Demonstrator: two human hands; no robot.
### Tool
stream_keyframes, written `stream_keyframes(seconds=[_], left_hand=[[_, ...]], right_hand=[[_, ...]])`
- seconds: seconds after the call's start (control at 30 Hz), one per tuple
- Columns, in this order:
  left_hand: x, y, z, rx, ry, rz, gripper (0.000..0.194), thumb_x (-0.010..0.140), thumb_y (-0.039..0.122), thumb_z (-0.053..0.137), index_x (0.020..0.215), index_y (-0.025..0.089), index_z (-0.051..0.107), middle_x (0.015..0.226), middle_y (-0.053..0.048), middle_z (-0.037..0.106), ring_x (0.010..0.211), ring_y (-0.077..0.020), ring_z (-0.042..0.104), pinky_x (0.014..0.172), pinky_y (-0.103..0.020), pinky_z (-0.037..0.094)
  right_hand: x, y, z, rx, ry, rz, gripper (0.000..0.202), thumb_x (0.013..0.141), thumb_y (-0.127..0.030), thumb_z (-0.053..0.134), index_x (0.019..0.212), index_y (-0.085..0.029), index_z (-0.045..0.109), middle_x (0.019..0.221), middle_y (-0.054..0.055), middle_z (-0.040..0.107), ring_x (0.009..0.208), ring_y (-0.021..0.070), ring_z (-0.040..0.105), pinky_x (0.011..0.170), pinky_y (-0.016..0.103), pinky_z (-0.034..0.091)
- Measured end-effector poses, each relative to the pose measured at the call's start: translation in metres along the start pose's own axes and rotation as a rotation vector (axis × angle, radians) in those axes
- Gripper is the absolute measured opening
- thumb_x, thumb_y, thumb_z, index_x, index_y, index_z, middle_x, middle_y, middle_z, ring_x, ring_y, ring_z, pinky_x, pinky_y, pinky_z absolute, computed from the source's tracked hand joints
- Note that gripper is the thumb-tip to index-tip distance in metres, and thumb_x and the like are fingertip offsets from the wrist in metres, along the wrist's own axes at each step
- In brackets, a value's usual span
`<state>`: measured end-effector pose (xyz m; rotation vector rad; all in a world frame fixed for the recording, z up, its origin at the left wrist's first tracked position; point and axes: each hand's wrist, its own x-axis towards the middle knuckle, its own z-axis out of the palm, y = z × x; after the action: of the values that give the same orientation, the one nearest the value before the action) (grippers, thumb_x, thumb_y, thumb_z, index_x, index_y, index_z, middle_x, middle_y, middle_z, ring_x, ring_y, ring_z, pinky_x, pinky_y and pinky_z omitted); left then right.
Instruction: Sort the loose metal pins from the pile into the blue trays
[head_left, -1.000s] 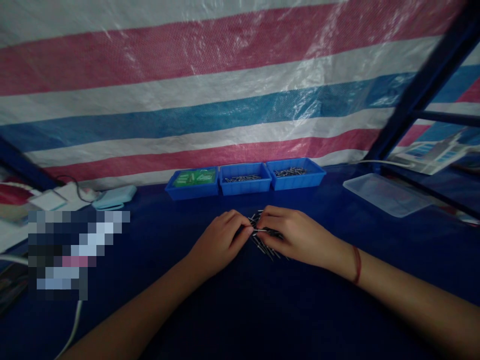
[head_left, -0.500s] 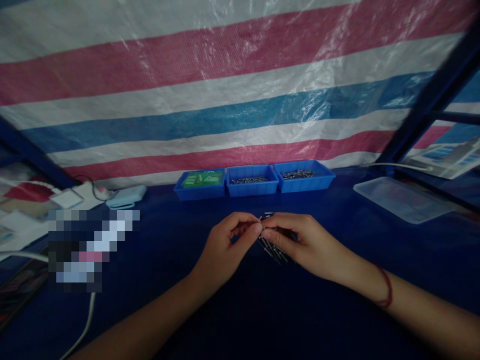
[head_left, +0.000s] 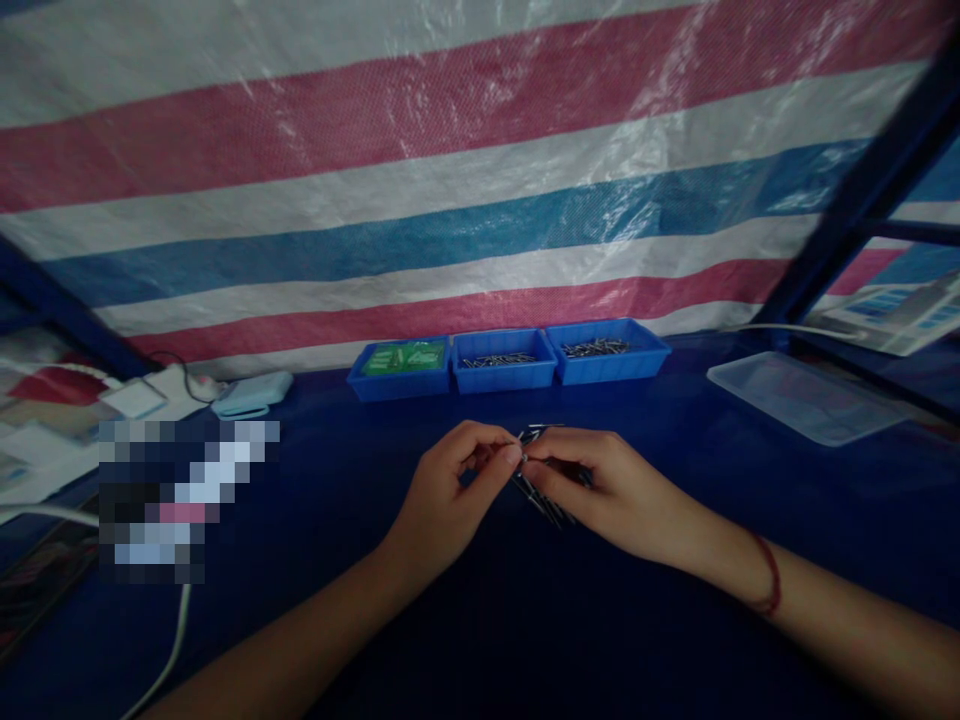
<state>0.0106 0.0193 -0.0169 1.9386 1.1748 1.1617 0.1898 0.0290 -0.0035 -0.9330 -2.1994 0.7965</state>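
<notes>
My left hand (head_left: pixel 461 485) pinches thumb against fingertips around something too small to make out. Touching or nearly touching it, my right hand (head_left: pixel 619 490) has its thumb and forefinger closed at the same spot; what they hold is hidden. Beneath and between the hands lies a pile of thin metal pins (head_left: pixel 541 502) on the dark blue table (head_left: pixel 480 640). Behind stand three blue bins: the left bin (head_left: pixel 405 384) has green packets, while the middle bin (head_left: pixel 504 377) and the right bin (head_left: pixel 615 370) contain thin metal pieces.
A clear plastic lid (head_left: pixel 806 398) lies at the right. On the left are a light blue case (head_left: pixel 253 393), a white plug (head_left: pixel 133 398), a blurred-out patch and a white cable (head_left: pixel 178 635). A striped sheet (head_left: pixel 450 230) hangs behind, between dark blue frame posts.
My right thumb and forefinger have shifted slightly at the meeting point. A pin above the right fingers shows more. My left hand has barely moved.
</notes>
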Motion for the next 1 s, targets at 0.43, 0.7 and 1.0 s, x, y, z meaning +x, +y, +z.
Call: stream_keyframes(seconds=[0.43, 0.7, 1.0], left_hand=[[-0.0007, -0.0008, 0.0003, 0.015, -0.015, 0.03, 0.012, 0.087, 0.025, 0.052, 0.089, 0.017, 0.062, 0.082, -0.001, 0.062, 0.073, -0.0129, 0.057, 0.067, -0.025, 0.044], [-0.0001, -0.0004, -0.0003, 0.004, -0.018, 0.026, 0.013, 0.087, 0.024, 0.051, 0.09, 0.018, 0.062, 0.082, -0.001, 0.062, 0.071, -0.0119, 0.057, 0.065, -0.024, 0.044], [0.0001, 0.0009, 0.0006, -0.039, 0.007, -0.038, 0.014, 0.086, 0.026, 0.051, 0.09, 0.017, 0.062, 0.076, 0.0, 0.061, 0.068, -0.0122, 0.056, 0.064, -0.024, 0.044]], right_hand=[[0.0013, 0.0029, 0.0027, 0.016, 0.021, 0.003, 0.018, 0.086, -0.022, 0.049, 0.079, -0.017, 0.065, 0.066, -0.001, 0.055, 0.057, 0.0093, 0.049, 0.052, 0.023, 0.038], [0.0014, 0.0059, 0.0044, 0.033, 0.043, 0.013, 0.014, 0.083, -0.019, 0.052, 0.082, -0.018, 0.066, 0.067, -0.002, 0.056, 0.055, 0.0083, 0.048, 0.051, 0.022, 0.038], [0.0009, 0.0082, 0.0047, 0.059, 0.108, 0.017, 0.011, 0.082, -0.019, 0.055, 0.081, -0.019, 0.066, 0.068, -0.002, 0.059, 0.056, 0.0081, 0.05, 0.051, 0.022, 0.039]])
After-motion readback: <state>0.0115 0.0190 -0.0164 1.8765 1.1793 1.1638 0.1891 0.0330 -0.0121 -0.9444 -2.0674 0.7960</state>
